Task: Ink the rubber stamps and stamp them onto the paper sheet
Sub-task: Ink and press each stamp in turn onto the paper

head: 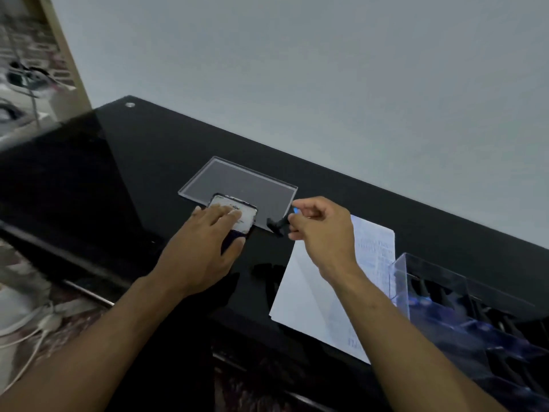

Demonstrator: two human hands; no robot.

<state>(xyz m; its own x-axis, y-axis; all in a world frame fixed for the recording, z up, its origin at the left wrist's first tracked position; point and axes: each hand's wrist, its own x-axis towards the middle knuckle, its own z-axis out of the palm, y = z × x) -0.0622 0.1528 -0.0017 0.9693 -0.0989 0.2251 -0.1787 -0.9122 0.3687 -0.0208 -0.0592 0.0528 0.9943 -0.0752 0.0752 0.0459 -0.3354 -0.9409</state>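
Note:
My left hand (208, 245) rests with straight fingers on the lid of a small black ink pad (243, 221), thumb at its near edge. My right hand (320, 230) pinches a small black rubber stamp (276, 225) by its handle, which has a blue tip, just right of the ink pad and above the table. The white paper sheet (309, 292) lies under my right wrist, with faint printed marks at its far right part.
A clear flat lid (237, 179) lies on the black glass table (118, 173) behind the ink pad. A clear plastic box (463, 310) with several black stamps stands at the right. White cables lie on the floor at the lower left.

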